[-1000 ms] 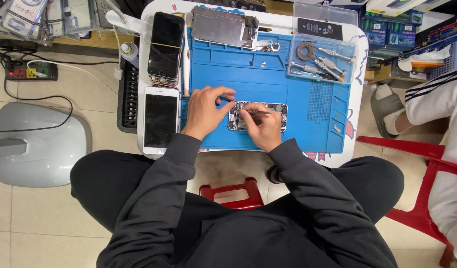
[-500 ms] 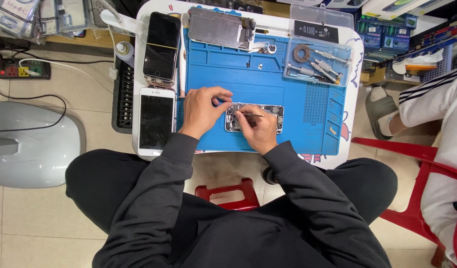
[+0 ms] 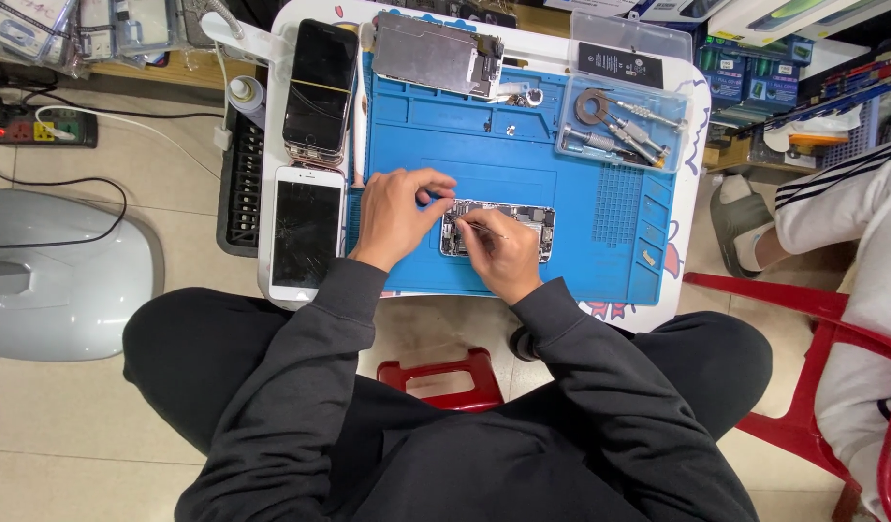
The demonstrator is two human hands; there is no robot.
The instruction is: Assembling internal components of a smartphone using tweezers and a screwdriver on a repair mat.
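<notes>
The opened phone (image 3: 498, 230) lies lengthwise along the bench's near edge; right hand (image 3: 503, 253) pinches tweezers (image 3: 476, 227) over it, left hand (image 3: 399, 213) pinched at its left end

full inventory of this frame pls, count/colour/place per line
opened phone: 1, silver-grey, mid blue mat, under both hands
blue mat: 1, on the white table
thin tool: 1, metal, in right hand
white phone: 1, cracked dark screen, table's left edge
black phone: 1, above the white one
metal plate: 1, grey, mat's top edge
clear tray: 1, tools inside, mat's top right
red stool: 1, below table
power strip: 1, floor, top left
left hand: beside the opened phone's left end
right hand: on the opened phone
</notes>
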